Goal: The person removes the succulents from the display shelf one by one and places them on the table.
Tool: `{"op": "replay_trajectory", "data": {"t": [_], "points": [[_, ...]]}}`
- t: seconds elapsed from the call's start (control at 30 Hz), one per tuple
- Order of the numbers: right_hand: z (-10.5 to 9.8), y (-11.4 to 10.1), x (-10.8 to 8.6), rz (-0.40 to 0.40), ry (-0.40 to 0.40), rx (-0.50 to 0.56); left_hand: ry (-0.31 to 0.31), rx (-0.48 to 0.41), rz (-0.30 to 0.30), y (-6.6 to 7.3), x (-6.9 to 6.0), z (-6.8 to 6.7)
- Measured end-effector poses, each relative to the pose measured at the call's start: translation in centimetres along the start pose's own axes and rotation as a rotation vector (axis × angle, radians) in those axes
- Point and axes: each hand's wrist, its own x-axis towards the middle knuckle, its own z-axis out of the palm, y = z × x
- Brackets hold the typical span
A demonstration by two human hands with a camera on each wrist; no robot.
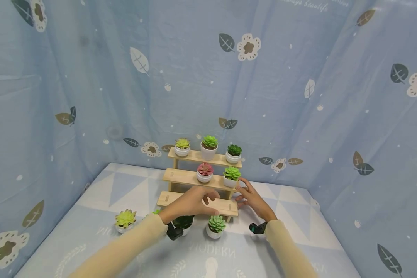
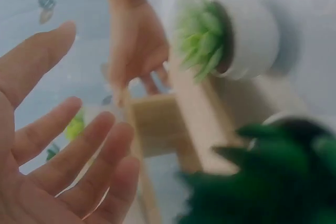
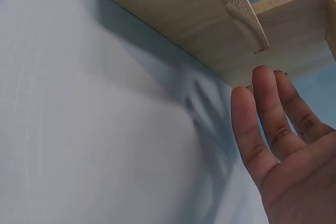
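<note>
A three-step wooden stand (image 1: pixel 180 175) holds small potted succulents. My left hand (image 1: pixel 192 200) hovers before the lowest step, fingers spread and loosely bent, holding nothing. My right hand (image 1: pixel 253 199) is at the stand's right side, its fingers extended in the right wrist view. Its fingertips are close to a bright green succulent (image 1: pixel 232 173) at the right end of the middle step; whether they touch the pot is unclear. A red succulent (image 1: pixel 205 172) sits to that pot's left. Below my left hand stand a pale green succulent (image 1: pixel 216 226) and a dark green succulent (image 2: pixel 278 171), partly hidden.
On the top step are a yellow-green succulent (image 1: pixel 182 146), a taller bright green one (image 1: pixel 209 146) and a dark green one (image 1: pixel 233 153). Another yellow-green succulent (image 1: pixel 125 221) stands on the patterned tablecloth (image 1: pixel 90 231) at left. A blue printed curtain (image 1: pixel 194 77) hangs behind.
</note>
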Motion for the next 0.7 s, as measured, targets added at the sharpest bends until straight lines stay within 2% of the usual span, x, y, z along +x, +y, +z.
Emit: {"op": "replay_trajectory", "data": {"t": [0.17,0.4,0.7], "points": [[-0.7,-0.2,0.3,0.001,-0.026,-0.054,0.096,-0.046,0.030,0.0,-0.2,-1.9],[-1.0,-0.6,0.2,-0.012,-0.061,-0.084,0.209,-0.113,0.028,-0.4,-0.5,-4.5],[-1.0,-0.1,0.4,-0.001,-0.053,-0.074,0.270,-0.162,-0.009,-2.0,-0.3,-6.8]]}}
